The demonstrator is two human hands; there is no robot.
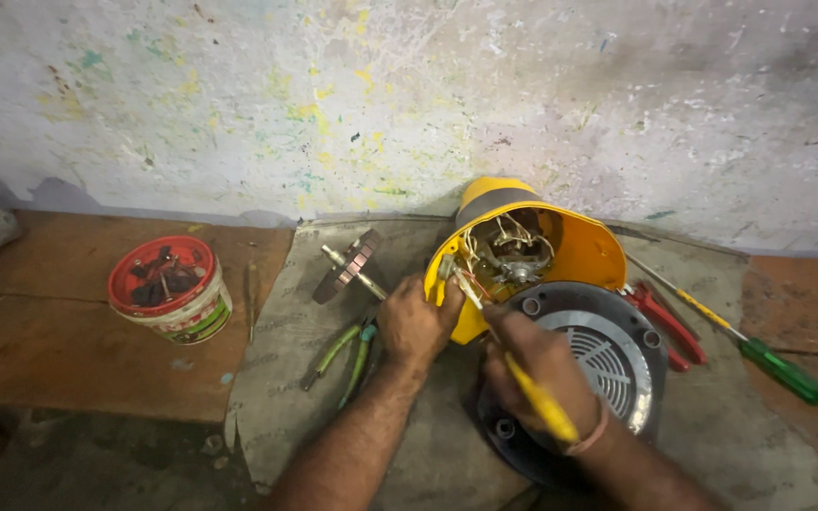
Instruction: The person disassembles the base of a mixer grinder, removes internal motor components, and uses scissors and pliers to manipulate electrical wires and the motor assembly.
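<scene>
A yellow motor housing (587, 248) lies on its side, its open end showing white wires and a metal core. My left hand (416, 325) grips the housing's lower left rim. In my right hand (540, 367) is a yellow-handled screwdriver (523, 380), its tip reaching into the wires at the housing's edge. A dark grey round base with a white grille (608, 355) lies just under my right hand.
A rotor with shaft (347, 267) and green-handled pliers (343, 351) lie left of my left hand. Red-handled pliers (666, 322) and a green-handled screwdriver (778, 367) lie at right. A red-rimmed tub (170, 288) with dark parts stands far left. A paint-speckled wall rises behind.
</scene>
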